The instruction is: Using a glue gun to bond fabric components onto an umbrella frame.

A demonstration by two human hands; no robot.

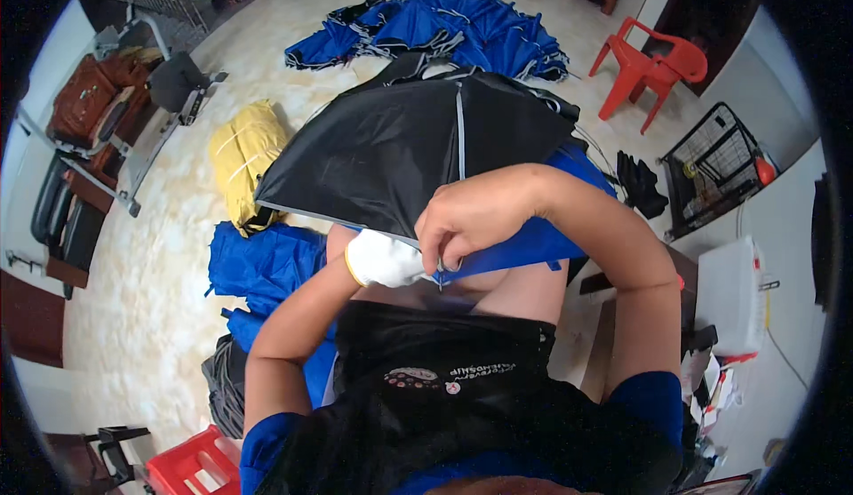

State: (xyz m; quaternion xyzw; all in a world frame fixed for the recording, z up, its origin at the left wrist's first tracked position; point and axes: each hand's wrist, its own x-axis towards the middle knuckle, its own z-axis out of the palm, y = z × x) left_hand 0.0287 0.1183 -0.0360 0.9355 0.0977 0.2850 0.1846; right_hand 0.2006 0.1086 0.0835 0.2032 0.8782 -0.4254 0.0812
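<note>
Right of the yellow bundle (240,162), the black canopy (378,153) looks shiny, slightly wrinkled, with grey edging; the bare right hand (475,219) pinches its edge; the white-gloved left hand (384,259) is partly hidden, its grip I cannot tell

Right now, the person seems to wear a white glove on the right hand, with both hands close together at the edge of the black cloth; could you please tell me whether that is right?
Not quite: the head view shows the white glove on the left hand; the right hand is bare. Both are close together at the black cloth's edge.
</note>
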